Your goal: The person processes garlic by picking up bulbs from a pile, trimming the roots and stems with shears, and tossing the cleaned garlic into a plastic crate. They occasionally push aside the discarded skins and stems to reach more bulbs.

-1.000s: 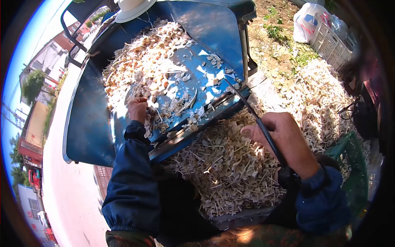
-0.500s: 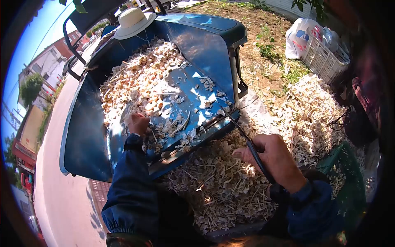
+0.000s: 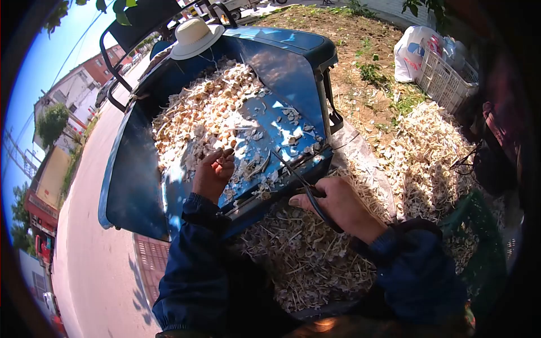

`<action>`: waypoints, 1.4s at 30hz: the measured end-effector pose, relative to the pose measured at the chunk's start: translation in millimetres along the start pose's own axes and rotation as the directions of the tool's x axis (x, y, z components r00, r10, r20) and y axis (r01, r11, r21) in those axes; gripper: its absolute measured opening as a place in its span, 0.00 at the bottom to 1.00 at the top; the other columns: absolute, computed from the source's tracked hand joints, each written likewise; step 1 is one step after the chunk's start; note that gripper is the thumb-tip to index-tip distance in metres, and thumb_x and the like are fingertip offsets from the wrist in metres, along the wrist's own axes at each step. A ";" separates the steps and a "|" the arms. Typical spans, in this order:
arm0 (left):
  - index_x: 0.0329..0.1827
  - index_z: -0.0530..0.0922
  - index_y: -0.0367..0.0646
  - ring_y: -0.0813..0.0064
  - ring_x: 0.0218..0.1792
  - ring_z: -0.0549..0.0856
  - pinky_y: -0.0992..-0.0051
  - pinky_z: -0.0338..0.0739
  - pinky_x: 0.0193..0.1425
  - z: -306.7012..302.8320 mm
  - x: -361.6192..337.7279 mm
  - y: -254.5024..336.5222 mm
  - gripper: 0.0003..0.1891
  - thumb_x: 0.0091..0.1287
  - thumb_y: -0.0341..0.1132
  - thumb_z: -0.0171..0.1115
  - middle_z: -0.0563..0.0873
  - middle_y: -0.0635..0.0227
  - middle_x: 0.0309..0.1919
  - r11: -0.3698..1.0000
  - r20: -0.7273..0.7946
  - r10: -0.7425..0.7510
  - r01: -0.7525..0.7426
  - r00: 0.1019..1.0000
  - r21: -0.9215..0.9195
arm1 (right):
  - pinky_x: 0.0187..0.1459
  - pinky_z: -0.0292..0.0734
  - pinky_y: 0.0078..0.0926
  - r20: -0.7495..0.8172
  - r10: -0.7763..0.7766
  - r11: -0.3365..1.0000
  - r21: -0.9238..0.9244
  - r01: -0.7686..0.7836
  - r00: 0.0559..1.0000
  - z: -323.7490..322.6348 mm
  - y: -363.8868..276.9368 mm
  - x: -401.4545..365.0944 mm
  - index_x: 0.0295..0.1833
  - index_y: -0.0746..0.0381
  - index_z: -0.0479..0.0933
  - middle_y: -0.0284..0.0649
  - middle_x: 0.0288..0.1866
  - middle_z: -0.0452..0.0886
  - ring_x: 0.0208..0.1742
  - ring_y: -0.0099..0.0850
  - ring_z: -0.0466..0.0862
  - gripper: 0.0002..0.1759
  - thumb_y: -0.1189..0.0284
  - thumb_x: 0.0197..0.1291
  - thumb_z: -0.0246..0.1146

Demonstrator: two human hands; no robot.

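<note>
My right hand [image 3: 344, 208] is wrapped around the handles of dark long-bladed scissors [image 3: 291, 167], whose blades point up and to the left over the front edge of the blue cart bed [image 3: 132, 186]. My left hand [image 3: 214, 173] is closed, its fingers curled in above the bed; whatever is in them cannot be made out. Just beyond it lies a heap of pale garlic bulbs [image 3: 222, 101]. Loose dry skins and stem bits [image 3: 262, 163] are scattered on the blue floor of the bed, between my hands.
Trimmed stems and skins [image 3: 304, 253] pile up below the bed, with another heap [image 3: 431, 152] to the right. A straw hat [image 3: 195, 39] rests on the bed's far edge. At right are a white crate [image 3: 445, 81], a plastic bag [image 3: 408, 56] and a green crate [image 3: 473, 231].
My left hand has drawn back from the garlic heap, fingers now turned upward and curled. My right hand and the scissors have shifted left, toward it. The view has shifted slightly.
</note>
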State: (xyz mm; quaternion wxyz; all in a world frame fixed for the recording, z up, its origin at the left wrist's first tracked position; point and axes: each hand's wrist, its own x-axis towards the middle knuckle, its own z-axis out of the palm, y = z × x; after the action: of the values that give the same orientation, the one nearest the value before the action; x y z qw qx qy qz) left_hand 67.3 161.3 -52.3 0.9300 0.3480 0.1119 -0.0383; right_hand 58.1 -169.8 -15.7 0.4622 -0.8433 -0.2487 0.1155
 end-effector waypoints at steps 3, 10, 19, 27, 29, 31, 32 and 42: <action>0.60 0.66 0.24 0.78 0.33 0.74 0.84 0.70 0.30 24.5 -11.7 -11.7 0.21 0.63 0.19 0.48 0.78 0.56 0.42 0.990 0.037 0.056 -0.061 0.998 0.131 | 0.26 0.68 0.30 -0.022 -0.025 1.000 -0.001 0.025 0.999 7.0 13.4 4.8 0.26 0.68 0.80 0.42 0.16 0.75 0.20 0.26 0.72 0.25 0.54 0.49 0.74; 0.68 0.61 0.27 0.59 0.49 0.82 0.70 0.78 0.51 65.4 -55.5 -29.7 0.29 0.63 0.23 0.57 0.78 0.45 0.52 0.888 0.270 0.003 -0.127 0.963 0.443 | 0.26 0.74 0.38 -0.043 -0.201 0.960 -0.206 0.188 0.979 2.0 8.3 -3.5 0.22 0.71 0.74 0.52 0.17 0.75 0.20 0.44 0.80 0.34 0.45 0.48 0.71; 0.63 0.64 0.31 0.45 0.51 0.82 0.61 0.81 0.54 83.5 -76.3 -34.5 0.23 0.67 0.28 0.56 0.79 0.42 0.52 0.883 0.359 -0.201 0.010 0.912 0.469 | 0.36 0.77 0.44 0.072 -0.274 0.936 -0.211 0.283 0.959 2.3 0.6 -11.2 0.27 0.70 0.75 0.53 0.23 0.78 0.31 0.50 0.83 0.35 0.43 0.47 0.69; 0.63 0.65 0.31 0.46 0.48 0.84 0.60 0.82 0.52 87.6 -80.1 -39.6 0.21 0.68 0.28 0.53 0.79 0.42 0.51 0.863 0.368 -0.259 0.042 0.893 0.504 | 0.32 0.74 0.41 0.059 -0.264 0.951 -0.149 0.270 0.963 -1.2 -0.8 -13.7 0.27 0.69 0.74 0.52 0.23 0.77 0.29 0.49 0.82 0.32 0.47 0.47 0.71; 0.64 0.64 0.29 0.48 0.47 0.84 0.61 0.82 0.51 85.9 -82.0 -44.0 0.22 0.69 0.29 0.53 0.80 0.43 0.50 0.852 0.315 -0.278 0.081 0.907 0.517 | 0.30 0.73 0.39 0.103 -0.227 0.973 -0.029 0.231 0.968 -0.9 -1.1 -12.8 0.27 0.69 0.74 0.53 0.22 0.77 0.27 0.49 0.81 0.31 0.48 0.46 0.72; 0.65 0.63 0.28 0.49 0.46 0.85 0.61 0.82 0.50 86.3 -85.3 -50.7 0.22 0.70 0.30 0.52 0.80 0.44 0.48 0.849 0.264 -0.270 0.100 0.926 0.519 | 0.26 0.70 0.37 0.040 -0.278 0.956 -0.082 0.280 0.960 5.0 2.0 -11.5 0.26 0.69 0.74 0.52 0.20 0.75 0.24 0.47 0.79 0.28 0.54 0.46 0.74; 0.65 0.63 0.28 0.50 0.44 0.85 0.61 0.82 0.49 87.0 -87.0 -56.2 0.23 0.70 0.30 0.52 0.81 0.45 0.47 0.845 0.217 -0.265 0.118 0.940 0.521 | 0.26 0.70 0.37 0.048 -0.275 0.957 -0.080 0.278 0.960 8.3 1.9 -10.9 0.26 0.69 0.74 0.52 0.20 0.75 0.24 0.47 0.79 0.28 0.54 0.46 0.74; 0.57 0.69 0.29 0.63 0.29 0.87 0.68 0.85 0.31 80.7 -91.1 -96.4 0.16 0.74 0.35 0.47 0.83 0.54 0.35 0.878 0.163 -0.284 0.187 0.945 0.441 | 0.29 0.73 0.39 0.038 -0.244 0.966 0.096 0.239 0.969 41.3 -10.9 6.1 0.28 0.71 0.75 0.54 0.23 0.78 0.27 0.49 0.82 0.13 0.72 0.48 0.68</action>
State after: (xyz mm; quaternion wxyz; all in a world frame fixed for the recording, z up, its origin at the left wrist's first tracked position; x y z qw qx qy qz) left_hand -21.0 35.1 -33.4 0.8281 0.5168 0.0379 -0.2136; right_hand 42.3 -131.9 -28.9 0.5043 -0.7817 -0.3555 0.0904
